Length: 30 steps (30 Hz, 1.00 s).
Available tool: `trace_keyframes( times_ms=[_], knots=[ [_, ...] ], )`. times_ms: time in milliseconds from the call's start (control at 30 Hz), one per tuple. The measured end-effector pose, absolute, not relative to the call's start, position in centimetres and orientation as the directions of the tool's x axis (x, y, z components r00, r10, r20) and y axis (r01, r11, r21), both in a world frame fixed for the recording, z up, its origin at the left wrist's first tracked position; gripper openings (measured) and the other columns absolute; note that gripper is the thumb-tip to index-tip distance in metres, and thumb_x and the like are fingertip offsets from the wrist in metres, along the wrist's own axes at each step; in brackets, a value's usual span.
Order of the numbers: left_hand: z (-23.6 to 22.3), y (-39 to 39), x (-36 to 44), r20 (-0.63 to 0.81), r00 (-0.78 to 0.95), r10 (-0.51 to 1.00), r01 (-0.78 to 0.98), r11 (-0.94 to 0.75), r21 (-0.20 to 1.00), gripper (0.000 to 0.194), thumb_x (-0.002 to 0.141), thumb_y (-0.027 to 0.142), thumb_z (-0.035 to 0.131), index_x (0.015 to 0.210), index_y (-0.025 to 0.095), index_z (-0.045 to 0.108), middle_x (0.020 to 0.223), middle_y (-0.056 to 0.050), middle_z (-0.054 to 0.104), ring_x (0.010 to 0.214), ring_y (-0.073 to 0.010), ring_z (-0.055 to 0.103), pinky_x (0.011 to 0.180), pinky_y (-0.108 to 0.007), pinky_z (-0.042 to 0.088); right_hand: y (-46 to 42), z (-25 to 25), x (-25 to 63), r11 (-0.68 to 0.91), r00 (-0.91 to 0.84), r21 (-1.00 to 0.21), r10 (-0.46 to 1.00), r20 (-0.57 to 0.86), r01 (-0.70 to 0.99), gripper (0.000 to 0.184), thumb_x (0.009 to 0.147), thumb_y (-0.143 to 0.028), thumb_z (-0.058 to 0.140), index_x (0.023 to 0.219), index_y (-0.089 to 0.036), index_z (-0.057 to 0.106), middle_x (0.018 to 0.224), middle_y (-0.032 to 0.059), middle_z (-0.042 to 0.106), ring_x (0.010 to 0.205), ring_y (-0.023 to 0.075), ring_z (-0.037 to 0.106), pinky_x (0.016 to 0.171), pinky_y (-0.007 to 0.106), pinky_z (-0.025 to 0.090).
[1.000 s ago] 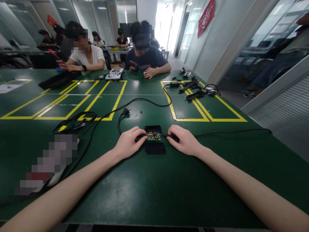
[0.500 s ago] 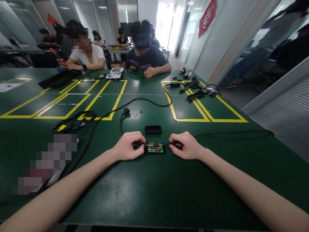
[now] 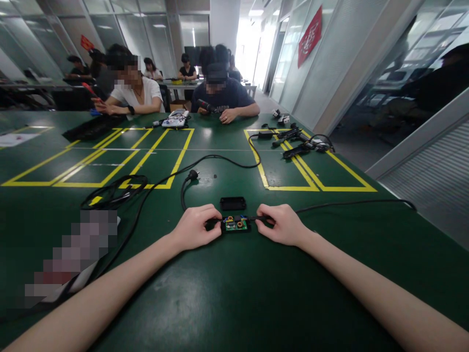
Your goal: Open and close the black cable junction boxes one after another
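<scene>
A small green circuit board (image 3: 231, 226) with copper ring coils lies in a shallow black plastic case (image 3: 245, 231) on the table. My left hand (image 3: 198, 225) pinches the black cable at the case's left end. At the right end, my right hand (image 3: 280, 224) is closed on the other black cable (image 3: 351, 205), which runs off to the right. The left-hand cable appears to lead back to a black power plug (image 3: 193, 174). Just behind the case rests a loose black cover (image 3: 233, 203), its hollow side up.
Coiled black cable (image 3: 113, 190) and a blurred-out power strip (image 3: 78, 254) lie at left. Yellow tape rectangles (image 3: 266, 171) mark the green table (image 3: 190, 303). Tools and cables (image 3: 293, 142) sit far right. Two people (image 3: 135, 93) sit across the table.
The camera view has tilted slightly up, so the scene sits a little lower. Both hands keep their hold on the cables beside the case.
</scene>
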<state>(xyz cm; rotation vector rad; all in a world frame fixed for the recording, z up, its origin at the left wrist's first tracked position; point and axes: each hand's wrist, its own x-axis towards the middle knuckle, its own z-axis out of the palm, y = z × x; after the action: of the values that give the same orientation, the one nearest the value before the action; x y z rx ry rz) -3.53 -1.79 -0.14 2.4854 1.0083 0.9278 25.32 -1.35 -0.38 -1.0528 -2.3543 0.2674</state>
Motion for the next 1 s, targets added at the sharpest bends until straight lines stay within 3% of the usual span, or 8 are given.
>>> trace_keyframes(
  times_ms=[267, 467, 667, 833, 1000],
  knots=[
    [-0.24, -1.65, -3.53, 0.457, 0.552, 0.698, 0.503, -0.716, 0.485, 0.012, 0.089, 0.019, 0.058, 0.091, 0.018, 0.070, 0.080, -0.001, 0.069, 0.062, -0.0107, 0.060, 0.058, -0.021, 0.046, -1.06, -0.53, 25.74, 0.722, -0.620, -0.403, 0.691, 0.371, 0.563, 0.014, 0.092, -0.024, 0.056, 0.099, -0.020, 0.068, 0.061, -0.0038, 0.062, 0.050, 0.0111, 0.057, 0.054, 0.022, 0.041],
    [-0.05, -1.53, -3.60, 0.500, 0.561, 0.660, 0.505, -0.751, 0.425, 0.011, 0.090, 0.019, 0.060, 0.091, 0.018, 0.071, 0.079, -0.003, 0.070, 0.073, -0.0153, 0.065, 0.067, -0.026, 0.052, -1.05, -0.55, 25.77, 0.791, -0.663, -0.362, 0.612, 0.432, 0.494, 0.015, 0.097, -0.029, 0.061, 0.105, -0.019, 0.069, 0.092, 0.0054, 0.074, 0.073, 0.0155, 0.069, 0.064, 0.025, 0.050],
    [-0.08, -1.47, -3.62, 0.503, 0.574, 0.646, 0.476, -0.763, 0.436, 0.013, 0.093, 0.019, 0.059, 0.093, 0.018, 0.072, 0.081, -0.004, 0.071, 0.076, -0.0168, 0.066, 0.070, -0.028, 0.054, -0.86, -0.62, 25.90, 0.806, -0.685, -0.324, 0.592, 0.425, 0.496, 0.021, 0.097, -0.038, 0.068, 0.106, -0.019, 0.071, 0.091, 0.0053, 0.074, 0.075, 0.0169, 0.071, 0.064, 0.026, 0.050],
    [-0.11, -1.41, -3.71, 0.464, 0.589, 0.661, 0.483, -0.749, 0.453, 0.014, 0.092, 0.020, 0.059, 0.092, 0.018, 0.073, 0.085, -0.006, 0.072, 0.079, -0.0177, 0.067, 0.072, -0.030, 0.056, -0.60, -0.87, 26.05, 0.806, -0.680, -0.317, 0.592, 0.434, 0.500, 0.022, 0.099, -0.041, 0.067, 0.103, -0.021, 0.074, 0.088, 0.0045, 0.074, 0.074, 0.0167, 0.071, 0.063, 0.026, 0.050],
    [0.07, -1.50, -3.53, 0.439, 0.609, 0.660, 0.514, -0.751, 0.415, 0.016, 0.094, 0.020, 0.055, 0.087, 0.018, 0.070, 0.087, -0.006, 0.071, 0.082, -0.0182, 0.066, 0.074, -0.030, 0.055, -0.37, -1.01, 26.17, 0.830, -0.696, -0.235, 0.554, 0.457, 0.507, 0.028, 0.103, -0.042, 0.059, 0.106, -0.020, 0.078, 0.087, 0.0055, 0.075, 0.069, 0.0154, 0.069, 0.060, 0.026, 0.048]
  ],
)
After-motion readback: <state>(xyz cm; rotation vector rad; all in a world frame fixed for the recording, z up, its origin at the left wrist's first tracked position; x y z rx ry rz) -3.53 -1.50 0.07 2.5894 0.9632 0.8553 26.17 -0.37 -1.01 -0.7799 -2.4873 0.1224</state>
